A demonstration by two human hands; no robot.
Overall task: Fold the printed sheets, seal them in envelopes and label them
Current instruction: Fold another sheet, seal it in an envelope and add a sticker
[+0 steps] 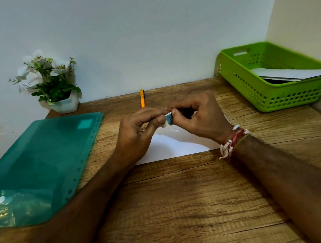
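Wood-grain desk (181, 213) sat against a pale wall, a small potted plant (53, 84) at the back left corner.

Head view: both hands met mid-desk over a white envelope (176, 146) lying flat. Left hand (136, 134) and right hand (195, 119) both pinched a small blue-and-white label (169, 118) between fingertips, held just above the envelope and not stuck down. It looked like a sticker being peeled or readied; too small to read. Whether the envelope was sealed couldn't be told, since the hands hid its far edge.

Orange pen (142, 98) lay behind the hands, untouched. Green folder (41, 162) lay flat at left; any sheets inside couldn't be made out. Green basket (270, 75) at the right back held white paper or envelopes, count unclear.

Progress, judged: this envelope seemed past folding and filling and was at the label step. The basket contents suggested some pieces were finished, though they could equally be blank stock. Left to do: stick the label on, maybe write with the pen, move the envelope aside, then repeat for any remaining sheets.
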